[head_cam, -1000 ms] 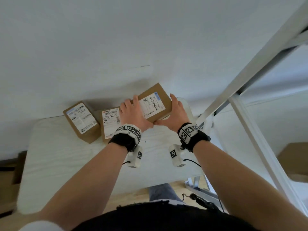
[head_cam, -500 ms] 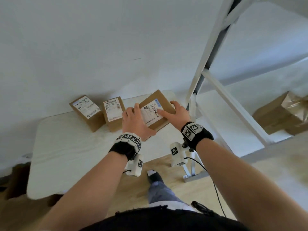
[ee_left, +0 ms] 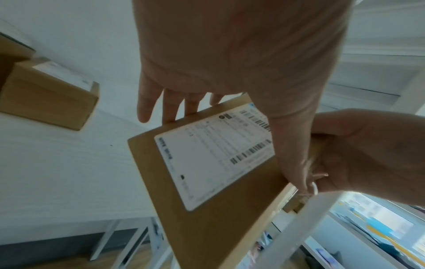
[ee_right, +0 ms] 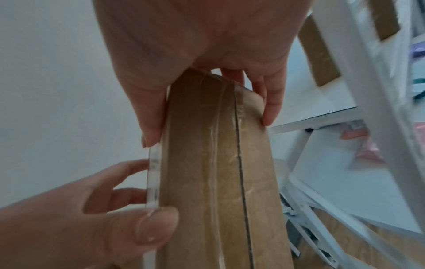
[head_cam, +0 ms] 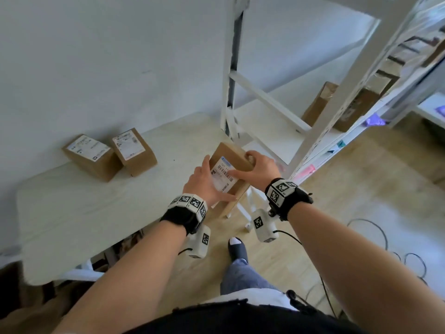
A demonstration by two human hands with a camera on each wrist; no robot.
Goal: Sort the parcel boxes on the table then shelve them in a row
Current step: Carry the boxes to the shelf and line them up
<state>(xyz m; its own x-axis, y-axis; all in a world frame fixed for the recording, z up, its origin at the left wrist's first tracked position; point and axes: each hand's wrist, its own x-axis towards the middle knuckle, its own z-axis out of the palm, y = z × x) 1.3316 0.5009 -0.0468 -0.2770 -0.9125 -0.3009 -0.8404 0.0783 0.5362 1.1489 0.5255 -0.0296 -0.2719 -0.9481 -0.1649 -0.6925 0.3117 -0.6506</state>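
A brown parcel box (head_cam: 237, 155) with a white barcode label is off the table, tilted on end, between the table's right end and the rack. My right hand (head_cam: 255, 168) curls over its upper end, thumb on the label. My left hand (head_cam: 207, 182) holds its lower left side, thumb on the taped narrow face (ee_right: 207, 182) and fingers behind. The left wrist view shows the label (ee_left: 214, 156) facing me. Two more labelled boxes, one (head_cam: 90, 156) beside the other (head_cam: 134, 150), lie on the white table (head_cam: 72, 213) near the wall.
A white metal rack (head_cam: 342, 92) stands right of the table, its lower shelf board (head_cam: 269, 126) bare at the near end. Two brown boxes, the nearer (head_cam: 317, 104) and a farther one (head_cam: 358, 107), stand on that shelf. Cables (head_cam: 409, 256) lie on the wooden floor at right.
The box has come up off the table and moved right toward the rack, turning onto its end. My right hand shifted from its side to its upper end. The view swung right.
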